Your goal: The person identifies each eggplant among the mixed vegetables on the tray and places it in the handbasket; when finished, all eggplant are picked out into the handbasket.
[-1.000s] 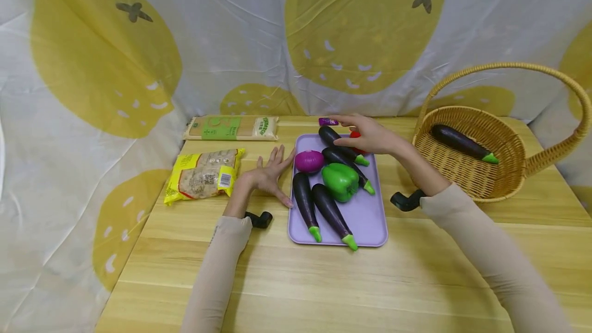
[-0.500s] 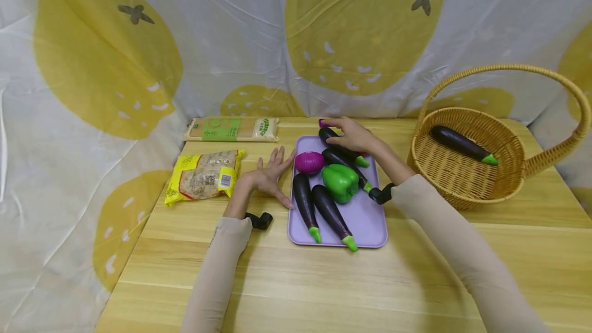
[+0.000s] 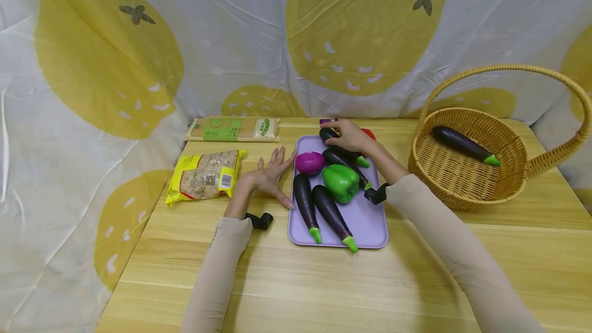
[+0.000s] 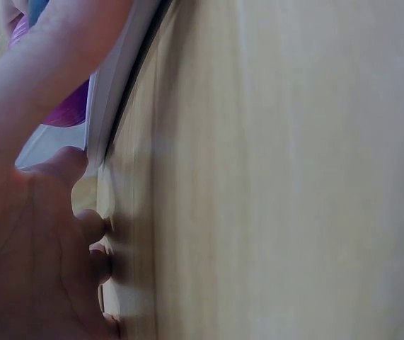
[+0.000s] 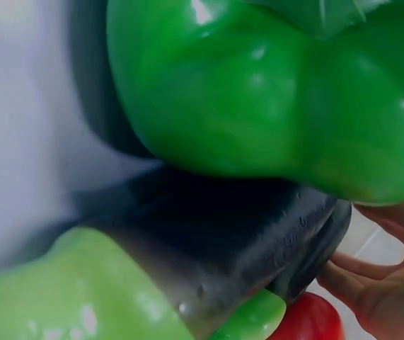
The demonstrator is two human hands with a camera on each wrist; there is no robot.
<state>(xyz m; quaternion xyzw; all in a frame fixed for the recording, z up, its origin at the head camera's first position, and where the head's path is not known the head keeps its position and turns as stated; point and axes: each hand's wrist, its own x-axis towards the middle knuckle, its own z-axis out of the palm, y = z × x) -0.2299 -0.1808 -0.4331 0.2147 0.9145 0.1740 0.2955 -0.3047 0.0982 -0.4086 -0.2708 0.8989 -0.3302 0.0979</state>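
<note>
My left hand lies fingers spread at the left side of the lilac tray, its thumb and a fingertip at the rim. In the left wrist view, the thumb reaches across the tray's edge. At the tray's back, my right hand holds an eggplant between thumb and fingers; the palm hides part of it. A second eggplant lies just in front, beside a green bell pepper. Two more eggplants and a purple onion share the tray. The right wrist view shows fingers against the dark eggplant.
A wicker basket at right contains one eggplant. Left of the tray lie a yellow food bag and a noodle packet. Behind the tray sits a small purple packet. Something red shows behind my right wrist.
My right hand has moved left from over the red thing to the backmost eggplant and taken hold of it. My left hand has stayed at the tray's rim.
</note>
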